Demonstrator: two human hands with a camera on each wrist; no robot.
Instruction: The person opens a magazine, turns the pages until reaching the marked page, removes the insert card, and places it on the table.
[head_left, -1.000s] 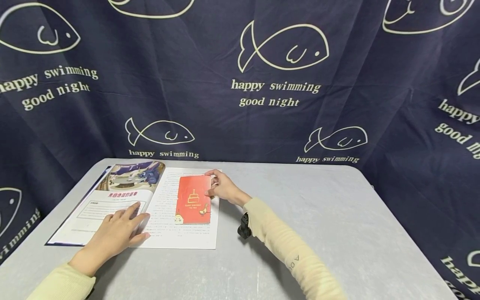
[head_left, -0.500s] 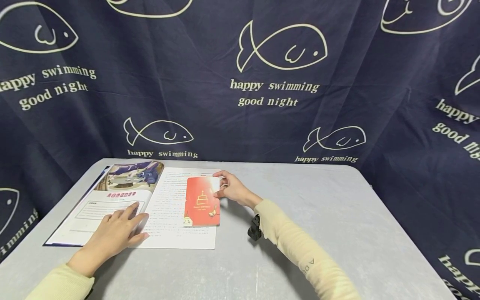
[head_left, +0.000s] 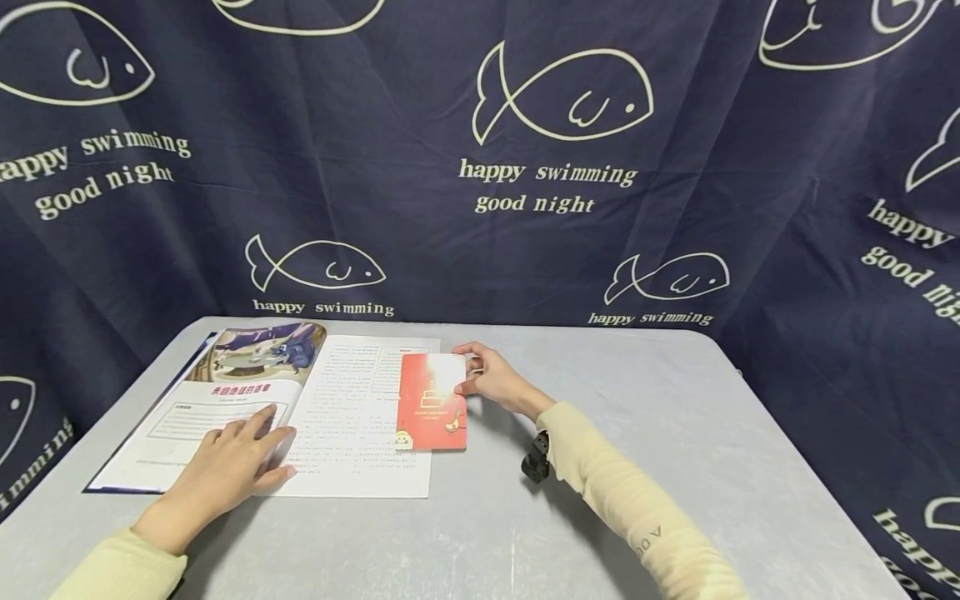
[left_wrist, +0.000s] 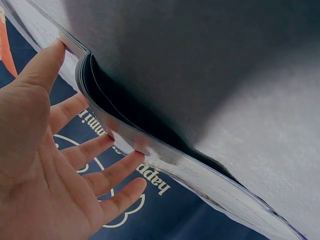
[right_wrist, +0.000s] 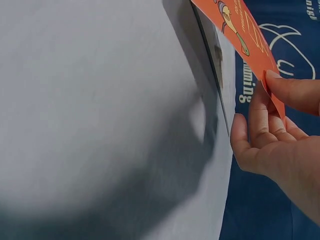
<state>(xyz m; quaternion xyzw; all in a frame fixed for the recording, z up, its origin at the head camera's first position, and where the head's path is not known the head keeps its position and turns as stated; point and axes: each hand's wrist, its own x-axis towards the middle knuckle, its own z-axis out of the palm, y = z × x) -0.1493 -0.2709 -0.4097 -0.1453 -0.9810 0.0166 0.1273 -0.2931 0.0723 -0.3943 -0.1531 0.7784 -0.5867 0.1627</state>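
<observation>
An open book (head_left: 352,433) lies at the left of the table, a colour picture at the top of its left page. My left hand (head_left: 228,462) rests across the inner part of that page with fingers spread; in the left wrist view the fingers (left_wrist: 102,177) lie against the curved pages. My right hand (head_left: 498,382) pinches a red birthday card (head_left: 427,421) by its upper right edge, thumb on the front and fingers behind. The card, printed with a cake outline and small cartoon figures, overlaps the book's right edge in the head view. In the right wrist view the card (right_wrist: 245,35) is raised off the table.
The grey table (head_left: 637,467) stretches to the right of the book. Behind it hangs a dark blue curtain (head_left: 420,242) with fish outlines and lettering. A small black device (head_left: 536,458) sits at the right wrist.
My right hand has carried the red card to the right, from over the book's right page to across its edge, uncovering more print. My left hand has stayed on the book.
</observation>
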